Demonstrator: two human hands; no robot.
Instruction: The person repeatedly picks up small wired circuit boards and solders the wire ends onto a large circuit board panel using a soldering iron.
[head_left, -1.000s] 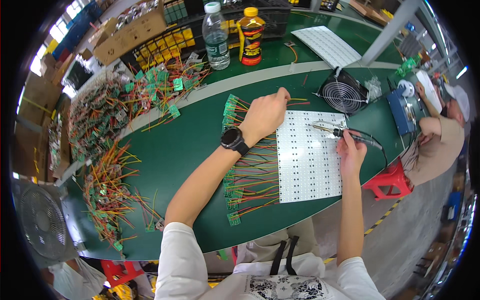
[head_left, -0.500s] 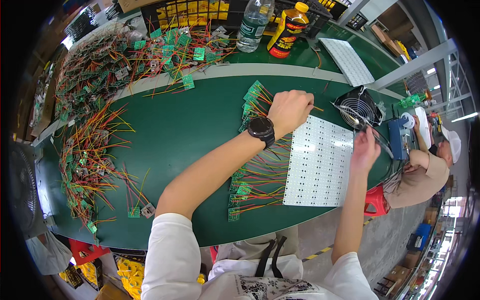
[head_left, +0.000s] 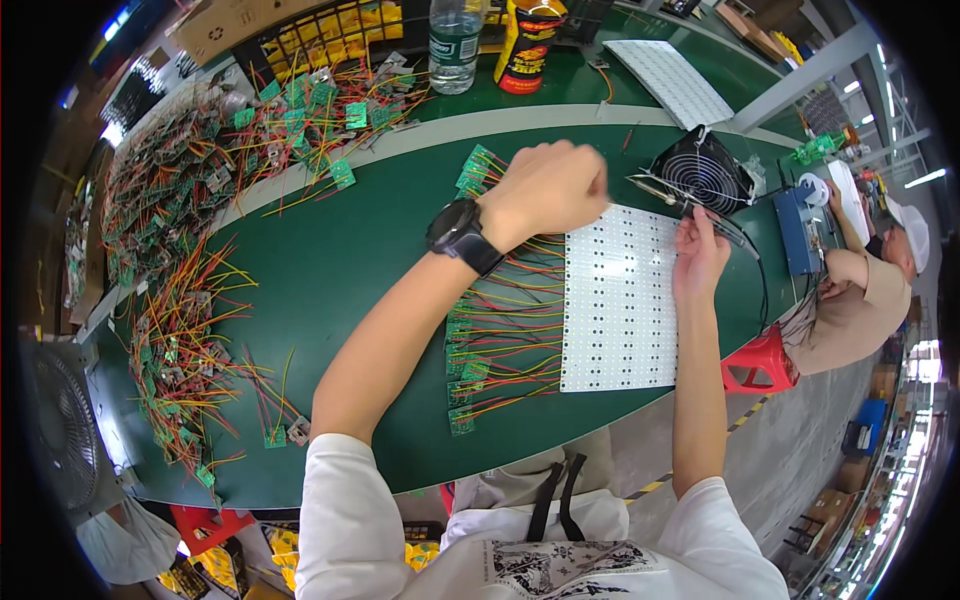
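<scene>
A white LED panel (head_left: 618, 330) dotted with rows of small components lies on the green table. Red and yellow wires (head_left: 515, 320) run from its left edge to a line of small green circuit boards (head_left: 462, 370). My left hand (head_left: 560, 187), wearing a black watch on the wrist, is closed above the panel's far left corner; whatever its fingers pinch is hidden. My right hand (head_left: 700, 258) grips a soldering iron (head_left: 690, 207) over the panel's right side, its tip pointing far and left. Just beyond that hand stands a black fan (head_left: 708, 172) with a wire guard.
Tangled heaps of wired boards (head_left: 175, 190) cover the table's left side. A water bottle (head_left: 453, 50) and a dark drink bottle (head_left: 527, 50) stand at the back. Another white panel (head_left: 668, 82) lies far right. Near a blue box (head_left: 797, 230), a person (head_left: 850, 300) works.
The view has shifted. My left hand has turned more into a fist, and the thin wire end sticking out of it no longer shows. The soldering iron now reaches farther left, past the fan's front.
</scene>
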